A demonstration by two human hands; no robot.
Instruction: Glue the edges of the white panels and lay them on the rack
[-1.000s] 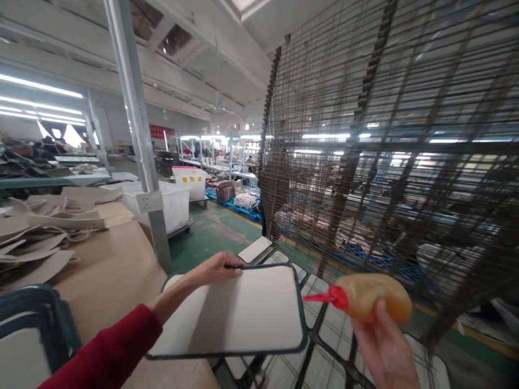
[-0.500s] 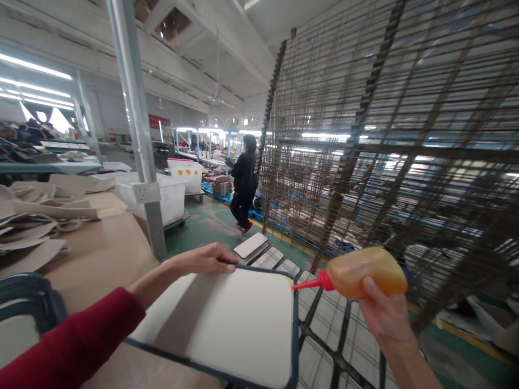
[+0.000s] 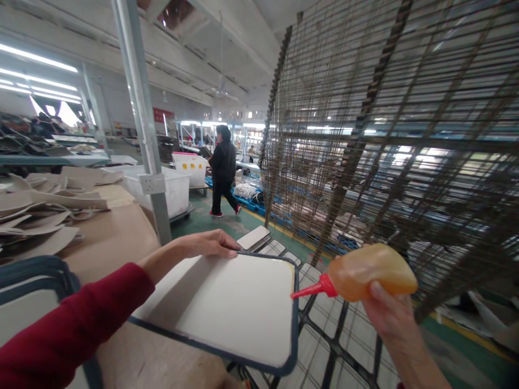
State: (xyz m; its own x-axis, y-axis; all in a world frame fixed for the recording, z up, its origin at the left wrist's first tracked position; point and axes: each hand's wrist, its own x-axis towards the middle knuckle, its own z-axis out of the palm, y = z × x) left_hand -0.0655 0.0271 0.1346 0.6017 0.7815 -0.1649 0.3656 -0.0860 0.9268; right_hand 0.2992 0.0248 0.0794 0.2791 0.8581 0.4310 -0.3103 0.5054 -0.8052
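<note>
My left hand (image 3: 214, 244) grips the far edge of a white panel (image 3: 231, 308) with a dark blue rim and rounded corners, thumb on top. In my right hand (image 3: 389, 310) is a squeeze bottle (image 3: 371, 273) of amber liquid, probably glue, lying on its side. Its red nozzle (image 3: 314, 288) points left, and the tip is at the panel's right edge, just inside the rim. A thin yellowish line shows along the far right corner of the panel. Fingers under the bottle are partly hidden.
A brown-topped table (image 3: 117, 232) holds grey cut pieces (image 3: 44, 210) at left. More blue-rimmed panels (image 3: 36, 302) lie beside my left sleeve. A tall wire rack (image 3: 365, 135) stands at right, with panels on its lower mesh. A metal post (image 3: 141, 119) and a walking person (image 3: 224, 170) are beyond.
The nozzle tip has moved toward me along the panel's right edge. My left hand keeps its hold on the far edge. The person in the background has walked left.
</note>
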